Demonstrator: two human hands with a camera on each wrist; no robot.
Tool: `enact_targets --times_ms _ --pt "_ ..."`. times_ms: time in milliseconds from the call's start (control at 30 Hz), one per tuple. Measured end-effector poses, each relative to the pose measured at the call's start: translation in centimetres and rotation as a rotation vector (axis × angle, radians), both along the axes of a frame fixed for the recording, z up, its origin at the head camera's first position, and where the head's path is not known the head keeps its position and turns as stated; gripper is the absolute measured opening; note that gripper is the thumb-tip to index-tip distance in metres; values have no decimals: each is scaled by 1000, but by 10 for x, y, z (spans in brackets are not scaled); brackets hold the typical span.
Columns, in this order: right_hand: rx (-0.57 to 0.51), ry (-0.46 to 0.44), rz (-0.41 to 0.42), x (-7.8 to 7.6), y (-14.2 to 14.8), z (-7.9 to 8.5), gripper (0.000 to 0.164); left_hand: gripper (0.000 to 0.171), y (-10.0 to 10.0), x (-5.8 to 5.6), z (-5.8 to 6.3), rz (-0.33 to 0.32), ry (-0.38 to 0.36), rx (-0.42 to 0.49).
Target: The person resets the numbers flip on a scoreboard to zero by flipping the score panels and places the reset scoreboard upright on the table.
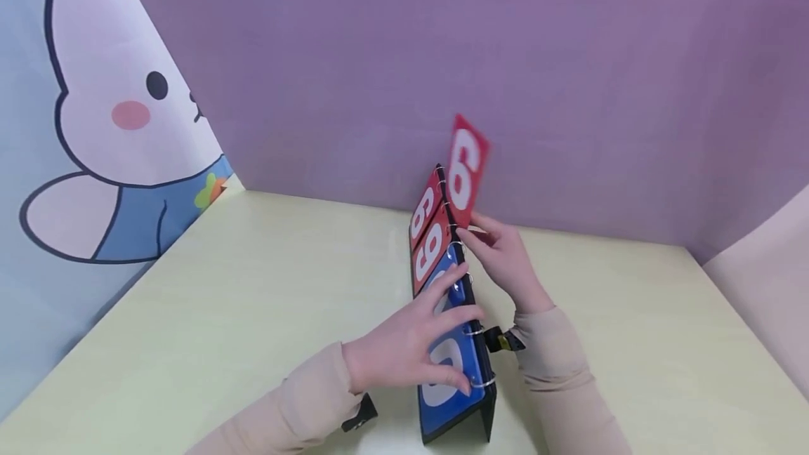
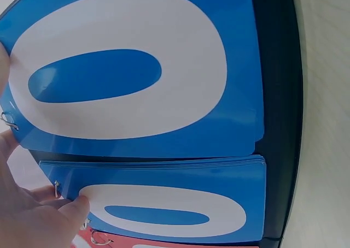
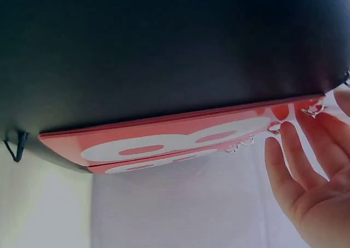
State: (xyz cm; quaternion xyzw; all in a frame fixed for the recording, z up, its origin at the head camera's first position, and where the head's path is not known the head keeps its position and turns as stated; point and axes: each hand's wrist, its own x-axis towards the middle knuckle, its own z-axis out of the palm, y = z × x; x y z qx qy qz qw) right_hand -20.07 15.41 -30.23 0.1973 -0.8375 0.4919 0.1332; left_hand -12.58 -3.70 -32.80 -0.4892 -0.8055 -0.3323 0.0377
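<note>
A tabletop flip scoreboard (image 1: 485,357) stands like a tent, with blue and red number cards hung on metal rings. My left hand (image 1: 411,343) lies over the blue cards (image 1: 464,406), fingers spread and tips at the ringed top edge. In the left wrist view, both blue cards (image 2: 240,89) show a white 0. One red card (image 1: 464,167) sticks up above the top edge, slightly blurred, its digit resembling a 6. My right hand (image 1: 505,258) touches its lower edge from the far side. In the right wrist view, these fingers (image 3: 301,155) are fairly straight, beside the rings.
Two more red cards (image 1: 430,251) lie on the board's left face. Other red cards (image 3: 180,139) hang on its black back. The pale tabletop (image 1: 284,286) meets a purple backdrop (image 1: 379,90), and a cartoon print (image 1: 126,55) hangs at the left.
</note>
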Motion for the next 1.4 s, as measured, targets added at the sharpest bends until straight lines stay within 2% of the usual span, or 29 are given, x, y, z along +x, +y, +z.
enact_targets --times_ms 167,267,600,733,967,1067,1133,1233,1333,1400 --pt "150 121 41 -3 -3 -3 33 77 -1 0 -1 7 -18 0" --pt "214 144 68 -4 -2 -4 31 76 0 0 0 12 -44 -16" --pt "262 189 197 -10 1 -6 25 75 0 1 1 14 -50 -35" --pt "332 216 237 -16 5 -1 22 76 1 0 0 2 -25 -17" --pt "491 190 263 -21 6 18 23 76 0 -1 -1 -10 25 2" --pt "517 195 275 -22 6 22 25 76 1 -1 -1 -16 38 8" --pt "470 166 276 -22 7 22 28 76 0 -1 -2 -16 35 8" --pt "287 65 226 -21 11 19 34 76 0 -1 -2 -12 33 4" --pt "-28 -53 147 -21 18 13 38 76 -1 0 -2 -10 33 7" --pt "-252 -136 123 -20 22 7 36 76 -1 0 -1 -8 34 8"
